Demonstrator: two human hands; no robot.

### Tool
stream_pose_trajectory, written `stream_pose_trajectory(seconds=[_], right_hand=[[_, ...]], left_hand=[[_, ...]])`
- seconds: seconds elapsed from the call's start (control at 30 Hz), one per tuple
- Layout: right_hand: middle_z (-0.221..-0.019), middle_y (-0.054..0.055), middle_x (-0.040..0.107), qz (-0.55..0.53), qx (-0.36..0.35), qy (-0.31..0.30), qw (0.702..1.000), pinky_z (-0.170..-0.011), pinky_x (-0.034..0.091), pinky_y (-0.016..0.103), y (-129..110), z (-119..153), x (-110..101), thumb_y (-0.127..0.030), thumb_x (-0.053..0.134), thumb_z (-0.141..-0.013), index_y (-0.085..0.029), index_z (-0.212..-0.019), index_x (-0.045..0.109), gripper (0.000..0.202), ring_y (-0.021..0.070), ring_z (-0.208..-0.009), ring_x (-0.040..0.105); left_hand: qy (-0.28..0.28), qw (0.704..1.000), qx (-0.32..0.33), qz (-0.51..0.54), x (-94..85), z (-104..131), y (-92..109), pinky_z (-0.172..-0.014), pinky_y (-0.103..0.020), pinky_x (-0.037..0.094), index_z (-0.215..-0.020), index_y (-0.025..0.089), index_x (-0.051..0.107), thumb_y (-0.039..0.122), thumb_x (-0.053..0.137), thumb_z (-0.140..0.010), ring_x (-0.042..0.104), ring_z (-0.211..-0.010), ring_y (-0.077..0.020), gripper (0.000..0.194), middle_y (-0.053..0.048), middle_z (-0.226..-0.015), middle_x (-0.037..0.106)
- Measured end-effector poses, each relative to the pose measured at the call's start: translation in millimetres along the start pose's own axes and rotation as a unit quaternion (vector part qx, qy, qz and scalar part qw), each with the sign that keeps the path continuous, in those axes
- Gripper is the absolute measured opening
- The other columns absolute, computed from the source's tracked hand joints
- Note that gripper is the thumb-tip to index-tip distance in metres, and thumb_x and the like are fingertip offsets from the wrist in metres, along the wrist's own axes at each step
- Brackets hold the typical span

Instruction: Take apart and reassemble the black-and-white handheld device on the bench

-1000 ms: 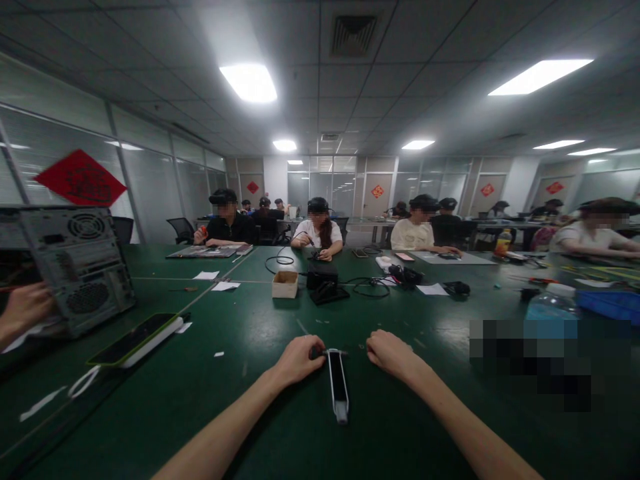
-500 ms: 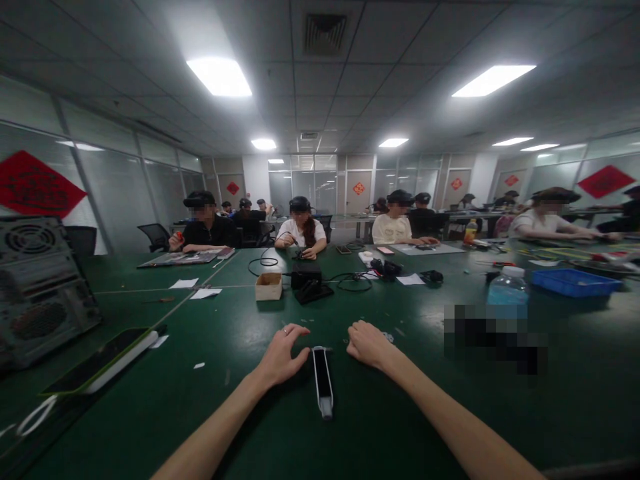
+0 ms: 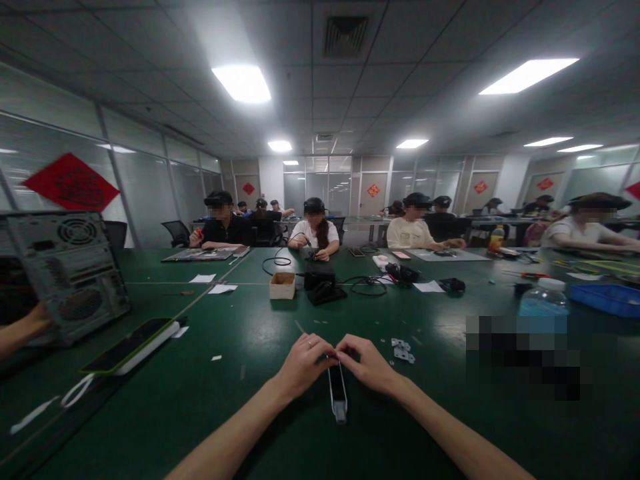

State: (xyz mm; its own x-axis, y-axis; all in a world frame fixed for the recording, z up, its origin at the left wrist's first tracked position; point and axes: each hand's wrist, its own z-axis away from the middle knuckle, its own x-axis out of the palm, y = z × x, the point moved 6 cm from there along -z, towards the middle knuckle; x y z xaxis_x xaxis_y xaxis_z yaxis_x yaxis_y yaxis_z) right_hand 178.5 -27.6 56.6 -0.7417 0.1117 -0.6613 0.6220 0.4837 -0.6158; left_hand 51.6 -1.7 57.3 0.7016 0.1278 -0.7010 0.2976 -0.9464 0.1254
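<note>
A slim, long device (image 3: 339, 393) with a pale frame and a dark middle lies on the green table, its grey end towards me. My left hand (image 3: 309, 361) is at its far end, with thumb and fingers pinched together. From the other side my right hand (image 3: 364, 362) meets it there, also in a pinch, the fingertips of both hands nearly touching. Whatever is between the fingers is too small or hidden to name. Small metal brackets (image 3: 403, 351) lie to the right of my right hand, with tiny bits beside them.
A computer case (image 3: 95, 280) stands left, with another person's arm (image 3: 23, 330) at it. Nearby lies a green-edged device (image 3: 130, 347). Ahead are a small box (image 3: 283, 287) and a black box (image 3: 320, 275) with cables. A bottle (image 3: 544, 303) and blue tray (image 3: 605, 299) stand right. Several people sit beyond.
My right hand has moved left from beside the metal brackets to the device's far end. My left hand has closed from open to a pinch there. An arm now shows at the computer case.
</note>
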Motion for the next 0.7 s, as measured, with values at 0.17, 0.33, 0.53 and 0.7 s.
stream_pose_trajectory(seconds=[0.17, 0.33, 0.53, 0.7], right_hand=[[-0.078, 0.002, 0.062, -0.02, 0.029, -0.017, 0.999, -0.063, 0.04, 0.023, 6, 0, 2, -0.03, 0.053, -0.084, -0.015, -0.08, 0.063, 0.018, 0.013, -0.071, 0.054], [-0.079, 0.002, 0.063, -0.03, 0.041, -0.011, 0.999, -0.063, 0.041, 0.023, 9, 0, 3, -0.034, 0.053, -0.085, -0.016, -0.082, 0.063, 0.021, 0.0129, -0.071, 0.055], [-0.083, 0.002, 0.062, -0.02, 0.029, -0.012, 0.999, -0.065, 0.043, 0.024, 4, 0, -1, -0.033, 0.054, -0.084, -0.017, -0.088, 0.062, 0.018, 0.0134, -0.074, 0.055], [-0.086, 0.005, 0.061, 0.075, -0.01, -0.006, 0.997, -0.073, 0.044, 0.027, 10, 0, -10, -0.029, 0.049, -0.088, -0.016, -0.087, 0.063, 0.019, 0.0147, -0.08, 0.055]], left_hand=[[-0.045, 0.999, 0.0, -0.021, 1.5, 1, -5, -0.072, -0.03, 0.039, -0.091, 0.019, 0.063, 0.033, 0.052, -0.089, 0.058, -0.077, -0.0152, 0.018, -0.003, -0.084, 0.066], [-0.112, 0.993, -0.035, -0.028, 3.4, 1, -8, -0.077, -0.034, 0.039, -0.095, 0.021, 0.065, 0.038, 0.041, -0.094, 0.057, -0.082, -0.0177, 0.03, -0.006, -0.09, 0.067], [-0.094, 0.994, -0.052, -0.021, 2.5, 1, -16, -0.08, -0.034, 0.039, -0.099, 0.022, 0.066, 0.034, 0.04, -0.094, 0.057, -0.082, -0.0172, 0.029, -0.005, -0.093, 0.068], [-0.1, 0.989, -0.107, 0.016, -0.2, 1, -31, -0.08, -0.029, 0.041, -0.09, 0.019, 0.066, 0.028, 0.045, -0.09, 0.057, -0.085, -0.016, 0.022, -0.005, -0.09, 0.065]])
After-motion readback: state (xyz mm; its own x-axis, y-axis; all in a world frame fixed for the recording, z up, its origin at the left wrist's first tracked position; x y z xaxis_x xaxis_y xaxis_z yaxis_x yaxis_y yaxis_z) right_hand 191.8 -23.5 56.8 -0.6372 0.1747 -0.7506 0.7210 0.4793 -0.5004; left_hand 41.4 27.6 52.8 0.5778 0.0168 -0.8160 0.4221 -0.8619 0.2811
